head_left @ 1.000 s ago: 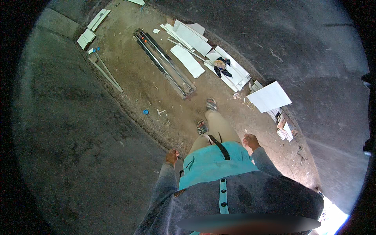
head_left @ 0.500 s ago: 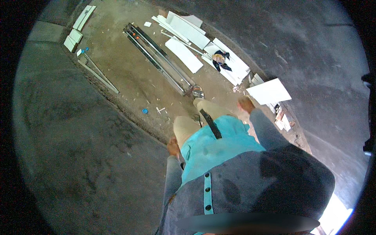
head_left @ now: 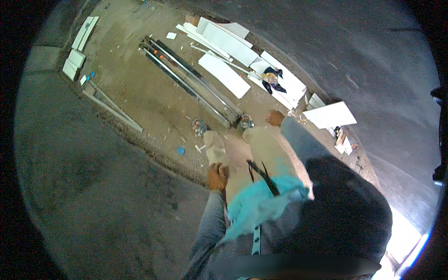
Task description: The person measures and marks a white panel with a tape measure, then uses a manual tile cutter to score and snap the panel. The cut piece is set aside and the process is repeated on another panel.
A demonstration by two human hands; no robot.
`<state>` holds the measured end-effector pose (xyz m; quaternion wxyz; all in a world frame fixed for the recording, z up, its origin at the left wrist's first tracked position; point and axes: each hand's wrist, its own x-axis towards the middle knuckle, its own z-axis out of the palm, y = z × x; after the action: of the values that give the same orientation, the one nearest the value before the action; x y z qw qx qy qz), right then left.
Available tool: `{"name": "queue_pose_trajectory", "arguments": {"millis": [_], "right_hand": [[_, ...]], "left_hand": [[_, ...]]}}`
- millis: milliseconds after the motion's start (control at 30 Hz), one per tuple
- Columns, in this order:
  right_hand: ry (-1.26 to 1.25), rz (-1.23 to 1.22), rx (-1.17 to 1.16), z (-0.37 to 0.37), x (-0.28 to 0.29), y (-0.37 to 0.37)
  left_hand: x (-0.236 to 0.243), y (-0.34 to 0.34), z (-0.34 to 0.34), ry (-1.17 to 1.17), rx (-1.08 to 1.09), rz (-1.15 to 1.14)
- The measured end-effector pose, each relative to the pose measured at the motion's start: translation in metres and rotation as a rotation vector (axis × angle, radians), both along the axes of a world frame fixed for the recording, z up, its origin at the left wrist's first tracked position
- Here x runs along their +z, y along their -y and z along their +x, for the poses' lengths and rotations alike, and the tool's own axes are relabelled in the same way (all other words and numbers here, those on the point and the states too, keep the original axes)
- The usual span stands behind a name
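Note:
I look down my own body at a dirt floor. My left hand (head_left: pixel 217 176) hangs by my left thigh with its fingers curled, and nothing shows in it. My right hand (head_left: pixel 275 117) swings forward on a grey sleeve, also closed and holding nothing that I can see. Both feet (head_left: pixel 200 127) in grey shoes stand just short of a bundle of long dark metal rails (head_left: pixel 191 79). A turquoise shirt hem and beige trousers fill the lower middle.
White boards (head_left: pixel 224 74) lie stacked beyond the rails, with a dark cloth bundle (head_left: pixel 271 78) on one. A single white board (head_left: pixel 330 115) rests at the right. Pale blocks (head_left: pixel 74 63) and a thin strip (head_left: pixel 112 109) lie at the left. Dark curved walls rise on both sides.
I have stepped forward toward the metal rails. My right arm has swung ahead and my left hand has dropped back beside my thigh.

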<state>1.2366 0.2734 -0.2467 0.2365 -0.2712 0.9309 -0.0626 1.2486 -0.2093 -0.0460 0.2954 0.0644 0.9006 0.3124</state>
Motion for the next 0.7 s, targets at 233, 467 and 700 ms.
{"name": "queue_pose_trajectory", "arguments": {"millis": [233, 467, 700], "right_hand": [[0.396, -0.080, -1.007, -0.122, -0.194, 0.077], [-0.181, -0.006, -1.176, -0.253, -0.415, 0.020], [-0.041, -0.024, -1.284, -0.237, -0.470, -0.018]], "left_hand": [[-0.205, -0.041, -0.041, 0.196, -0.024, -0.004], [-0.289, -0.096, -0.028, 0.556, -0.084, 0.082], [-0.270, -0.133, -0.071, 0.696, 0.184, 0.190]]}}
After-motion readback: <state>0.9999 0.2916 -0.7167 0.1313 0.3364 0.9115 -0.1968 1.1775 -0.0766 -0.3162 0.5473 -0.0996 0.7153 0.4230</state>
